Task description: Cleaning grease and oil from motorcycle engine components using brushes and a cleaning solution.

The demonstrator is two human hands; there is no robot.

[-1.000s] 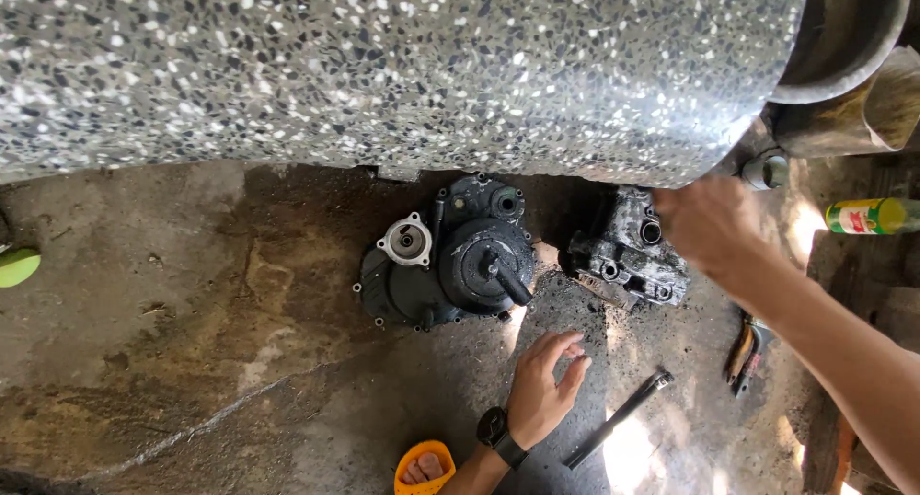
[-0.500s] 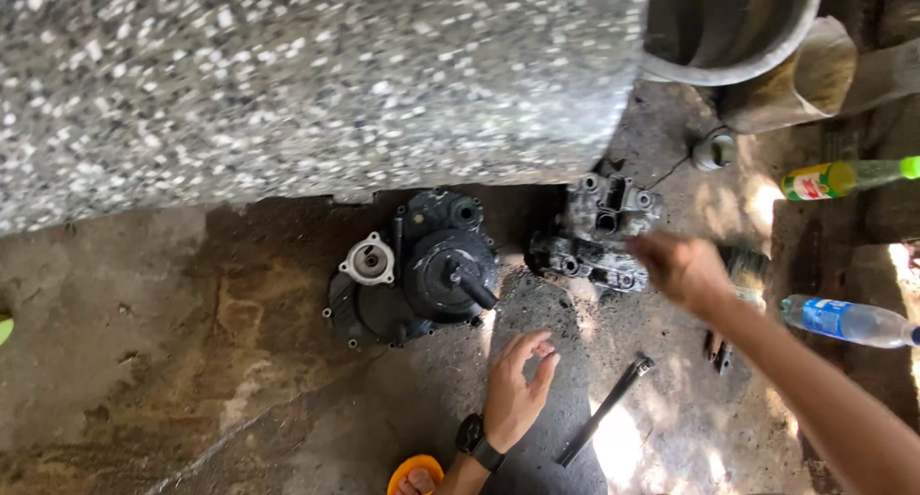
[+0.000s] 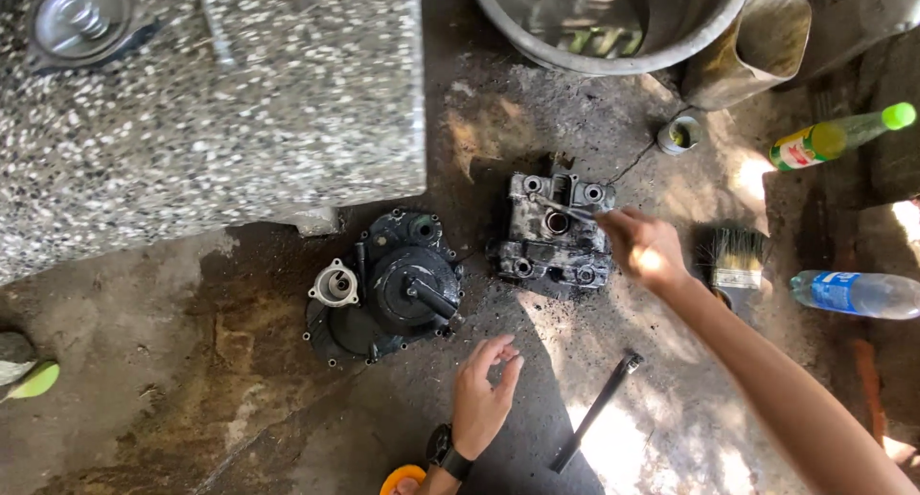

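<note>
Greasy grey engine casting (image 3: 554, 236): your right hand (image 3: 647, 251) has moved down onto it, pinching a thin tool (image 3: 565, 210); left of it, your left hand (image 3: 484, 399) hovers open, empty.

Daylight, uneven. Dappled sun patches fall on the stained concrete floor (image 3: 240, 361) at right and lower right; glare washes out the right hand (image 3: 647, 253). Left side in even shade. Focus mostly sharp; the thin tool at the right hand is slightly motion-blurred. Mild wide-angle bending at edges.
</note>
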